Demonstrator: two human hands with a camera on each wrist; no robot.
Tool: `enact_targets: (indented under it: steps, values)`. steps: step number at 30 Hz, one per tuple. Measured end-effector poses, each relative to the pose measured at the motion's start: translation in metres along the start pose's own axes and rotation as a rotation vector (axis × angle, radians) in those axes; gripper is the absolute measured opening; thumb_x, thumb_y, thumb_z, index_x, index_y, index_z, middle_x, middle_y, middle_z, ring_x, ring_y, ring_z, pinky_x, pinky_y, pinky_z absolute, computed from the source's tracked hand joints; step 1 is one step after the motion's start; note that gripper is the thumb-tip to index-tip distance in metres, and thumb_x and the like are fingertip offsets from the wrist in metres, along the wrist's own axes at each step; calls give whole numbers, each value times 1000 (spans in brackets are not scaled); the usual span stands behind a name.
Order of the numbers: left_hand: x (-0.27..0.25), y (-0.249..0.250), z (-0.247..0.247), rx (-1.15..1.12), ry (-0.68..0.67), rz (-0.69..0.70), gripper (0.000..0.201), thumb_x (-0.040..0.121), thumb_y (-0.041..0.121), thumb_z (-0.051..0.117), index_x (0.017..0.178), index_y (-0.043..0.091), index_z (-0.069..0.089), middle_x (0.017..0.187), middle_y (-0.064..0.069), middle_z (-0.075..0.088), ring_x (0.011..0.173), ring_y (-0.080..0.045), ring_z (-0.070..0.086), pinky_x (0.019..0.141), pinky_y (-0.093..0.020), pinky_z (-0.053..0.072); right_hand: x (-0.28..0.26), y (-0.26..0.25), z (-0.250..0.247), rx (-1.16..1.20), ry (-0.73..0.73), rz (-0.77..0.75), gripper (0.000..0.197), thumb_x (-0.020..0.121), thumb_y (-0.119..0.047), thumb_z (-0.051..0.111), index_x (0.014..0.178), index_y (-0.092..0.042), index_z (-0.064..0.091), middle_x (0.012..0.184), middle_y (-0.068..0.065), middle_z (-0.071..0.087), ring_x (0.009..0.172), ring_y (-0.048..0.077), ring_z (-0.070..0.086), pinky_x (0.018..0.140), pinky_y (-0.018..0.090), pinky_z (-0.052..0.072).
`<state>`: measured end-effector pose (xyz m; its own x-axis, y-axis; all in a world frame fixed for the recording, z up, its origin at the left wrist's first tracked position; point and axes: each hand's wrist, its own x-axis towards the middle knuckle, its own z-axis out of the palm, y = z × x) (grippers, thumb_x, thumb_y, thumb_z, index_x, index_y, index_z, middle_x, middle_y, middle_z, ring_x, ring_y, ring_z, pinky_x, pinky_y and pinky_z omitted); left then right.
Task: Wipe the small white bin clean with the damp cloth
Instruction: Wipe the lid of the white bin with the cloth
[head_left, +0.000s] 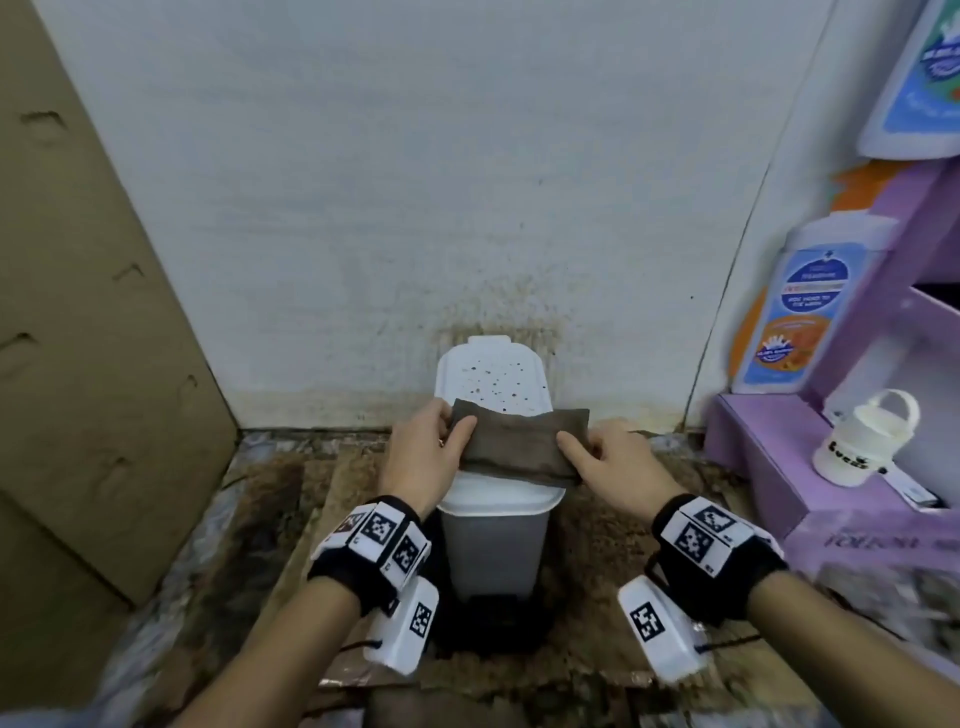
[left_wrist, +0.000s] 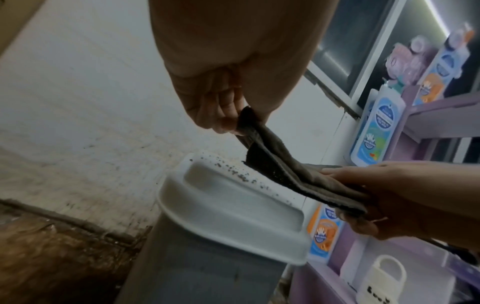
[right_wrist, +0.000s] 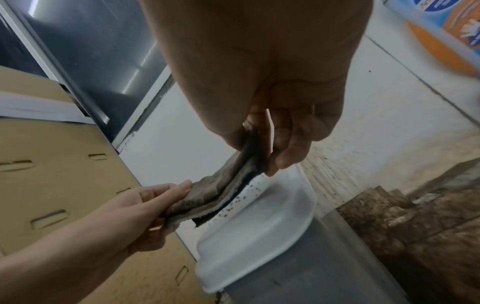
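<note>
bin (head_left: 493, 540) sits on the floor against the wall, lid (head_left: 491, 379) shut and speckled at the back. left hand (head_left: 423, 457) and right hand (head_left: 618, 467) each pinch an end of the folded cloth (head_left: 519, 447), just above lid. lay it flat, sweep back-to-front, keep specks off the floor.

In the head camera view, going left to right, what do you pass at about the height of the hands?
Cardboard sheet → left hand → brown cloth held over the white bin → right hand → purple shelf → white jar.
</note>
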<state>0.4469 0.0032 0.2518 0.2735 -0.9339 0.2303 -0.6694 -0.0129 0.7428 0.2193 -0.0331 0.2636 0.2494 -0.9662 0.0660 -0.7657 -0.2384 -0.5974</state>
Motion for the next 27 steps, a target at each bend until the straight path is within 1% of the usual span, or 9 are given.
enact_targets:
  steps: [2,4,8,13,17,20,22,24,27]
  values:
    - [5,-7,5,28,-26,20,27,97,41,61,86,16,58,73,0,62,70,-22,60,69,-45,52,-1,4,8,6,16,53,56,101,-47,47,67,-4,54,61,8,57,57,20,54,50,29,31]
    - [10,-11,8,53,-31,43,27,97,43,60,87,18,57,74,1,62,70,-22,60,68,-45,52,-1,3,15,-10,33,96,57,101,-48,45,73,-1,59,66,9,62,60,21,56,50,29,32]
    - [18,-12,14,199,-27,112,23,98,44,58,92,22,56,74,8,57,71,-18,57,59,-34,41,-11,0,29,-30,54,174,53,101,-46,47,61,-12,43,57,4,50,54,18,51,46,27,29]
    - [31,-11,16,302,-5,190,19,99,45,58,96,26,57,78,11,53,72,-14,53,59,-31,36,-9,10,34,-66,-11,172,62,101,-50,46,52,-14,34,43,-1,37,40,18,43,43,30,30]
    - [43,-13,19,370,-1,268,17,98,45,59,100,28,60,83,12,53,79,-14,52,63,-29,34,-3,-8,14,-462,-110,113,62,99,-61,34,57,-16,42,59,-1,48,51,20,45,51,31,34]
    - [53,-13,25,367,-29,305,19,96,45,62,103,27,65,85,11,51,84,-18,55,66,-31,38,-1,-26,-3,-760,-80,-18,60,100,-63,28,62,-18,43,62,-3,46,49,17,41,46,29,29]
    - [62,-11,29,356,-47,299,19,96,44,63,104,27,67,86,9,52,86,-20,56,69,-34,42,4,-32,-6,-818,-25,-101,58,100,-60,30,60,-19,38,59,-4,40,47,17,34,45,29,21]
    - [68,-10,33,357,-55,293,19,95,45,64,103,28,70,87,7,56,88,-20,57,71,-34,43,10,-36,-4,-814,79,-143,60,97,-56,43,52,-19,30,50,-4,32,43,19,27,46,28,15]
    - [74,-8,34,319,-74,304,17,94,44,66,101,29,73,88,6,59,88,-19,56,73,-33,42,21,-34,6,-696,276,-294,49,88,-44,60,57,-18,34,53,1,42,49,24,35,54,31,25]
